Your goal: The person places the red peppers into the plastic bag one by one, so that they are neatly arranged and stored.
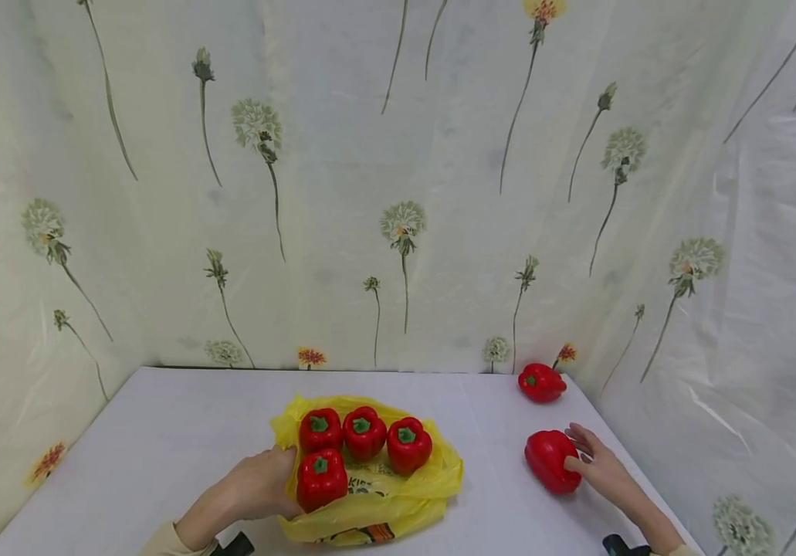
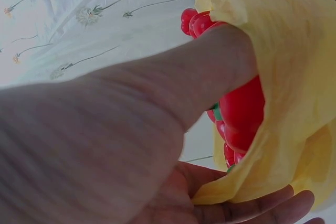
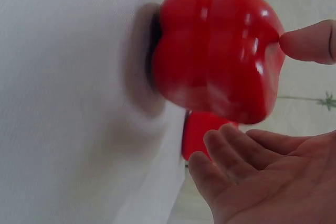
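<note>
A yellow plastic bag [image 1: 432, 494] lies spread open on the table, with several red bell peppers [image 1: 363, 432] in it, green stems up. At its left side my left hand [image 1: 265, 483] grips the bag's edge; in the left wrist view the thumb reaches inside and the fingers pass under the yellow plastic [image 2: 294, 77]. On the right, my right hand [image 1: 599, 467] is at a red bell pepper [image 1: 550, 461] lying on its side. Its thumb tip touches that pepper [image 3: 215, 51] in the right wrist view, while the other fingers stay apart from it, loosely extended.
Another red bell pepper [image 1: 542, 383] lies near the table's far right corner. The white table [image 1: 182, 432] meets a flower-printed curtain [image 1: 328, 232] at its back edge, and the same sheeting hangs along the left and right sides.
</note>
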Motion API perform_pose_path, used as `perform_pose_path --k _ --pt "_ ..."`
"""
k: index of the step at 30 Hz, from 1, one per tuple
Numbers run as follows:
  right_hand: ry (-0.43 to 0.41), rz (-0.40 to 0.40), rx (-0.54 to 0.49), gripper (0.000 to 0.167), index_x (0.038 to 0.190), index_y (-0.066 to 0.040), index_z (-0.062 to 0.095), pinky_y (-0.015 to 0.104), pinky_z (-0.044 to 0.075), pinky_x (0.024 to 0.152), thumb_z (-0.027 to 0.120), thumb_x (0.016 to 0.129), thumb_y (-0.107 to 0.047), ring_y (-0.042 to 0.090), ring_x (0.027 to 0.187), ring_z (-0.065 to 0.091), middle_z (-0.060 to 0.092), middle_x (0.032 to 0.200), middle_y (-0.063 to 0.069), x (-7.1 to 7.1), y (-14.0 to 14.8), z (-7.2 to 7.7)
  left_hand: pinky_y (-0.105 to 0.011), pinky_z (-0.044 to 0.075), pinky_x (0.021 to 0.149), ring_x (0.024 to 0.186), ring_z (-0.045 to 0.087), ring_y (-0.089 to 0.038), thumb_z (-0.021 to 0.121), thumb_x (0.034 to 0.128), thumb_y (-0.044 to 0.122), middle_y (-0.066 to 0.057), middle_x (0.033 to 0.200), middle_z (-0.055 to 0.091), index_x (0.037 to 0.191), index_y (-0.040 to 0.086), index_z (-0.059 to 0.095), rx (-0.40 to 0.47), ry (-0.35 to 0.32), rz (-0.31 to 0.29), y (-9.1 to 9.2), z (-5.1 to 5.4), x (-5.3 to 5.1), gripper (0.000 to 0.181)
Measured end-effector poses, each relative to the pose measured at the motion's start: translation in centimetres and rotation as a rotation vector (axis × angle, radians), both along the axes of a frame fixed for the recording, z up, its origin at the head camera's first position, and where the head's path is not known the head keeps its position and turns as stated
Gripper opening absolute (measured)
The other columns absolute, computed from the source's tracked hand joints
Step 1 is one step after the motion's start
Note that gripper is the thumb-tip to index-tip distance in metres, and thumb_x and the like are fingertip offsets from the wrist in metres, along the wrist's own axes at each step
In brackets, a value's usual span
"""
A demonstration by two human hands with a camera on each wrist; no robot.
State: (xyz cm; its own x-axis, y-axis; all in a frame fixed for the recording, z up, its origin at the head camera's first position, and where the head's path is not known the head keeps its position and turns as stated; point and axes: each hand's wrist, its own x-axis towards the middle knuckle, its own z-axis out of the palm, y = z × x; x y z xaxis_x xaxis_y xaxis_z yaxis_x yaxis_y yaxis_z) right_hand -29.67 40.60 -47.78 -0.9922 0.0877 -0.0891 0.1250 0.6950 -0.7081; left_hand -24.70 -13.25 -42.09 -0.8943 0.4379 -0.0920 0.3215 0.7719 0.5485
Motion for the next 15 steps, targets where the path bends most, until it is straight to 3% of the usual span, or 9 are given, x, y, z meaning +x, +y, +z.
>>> perform_pose_path --k 4,10,15 --pt "-0.02 -0.025 0.034 0.096 0.149 0.007 0.015 0.052 0.05 0.094 0.073 0.082 -0.032 0.054 0.13 0.03 0.028 0.146 0.034 -0.06 -0.61 0.03 -0.042 0.051 0.066 0.077 0.054 -0.018 0.089 0.0601 0.03 -0.005 0.092 0.068 0.115 -0.001 0.06 0.001 -0.005 0.003 0.0 0.0 -0.02 0.069" --pt "-0.079 -0.077 0.062 0.117 0.147 0.009 0.015 0.054 0.051 0.09 0.073 0.073 -0.059 0.056 0.128 0.028 0.025 0.143 0.038 -0.08 -0.99 -0.51 -0.04 0.05 0.064 0.076 0.052 -0.018 0.089 0.06 0.029 -0.003 0.09 0.068 0.113 0.0 0.061 0.009 -0.001 0.0 0.03 -0.02 -0.01 0.067" --pt "-0.13 -0.076 0.093 0.125 0.142 0.016 0.019 0.054 0.054 0.084 0.069 0.068 -0.071 0.057 0.122 0.032 0.03 0.136 0.041 -0.04 -1.01 -0.81 -0.037 0.048 0.06 0.073 0.051 -0.018 0.089 0.0597 0.03 -0.002 0.086 0.066 0.112 -0.002 0.061 -0.001 0.0 0.011 0.03 -0.02 0.01 0.068"
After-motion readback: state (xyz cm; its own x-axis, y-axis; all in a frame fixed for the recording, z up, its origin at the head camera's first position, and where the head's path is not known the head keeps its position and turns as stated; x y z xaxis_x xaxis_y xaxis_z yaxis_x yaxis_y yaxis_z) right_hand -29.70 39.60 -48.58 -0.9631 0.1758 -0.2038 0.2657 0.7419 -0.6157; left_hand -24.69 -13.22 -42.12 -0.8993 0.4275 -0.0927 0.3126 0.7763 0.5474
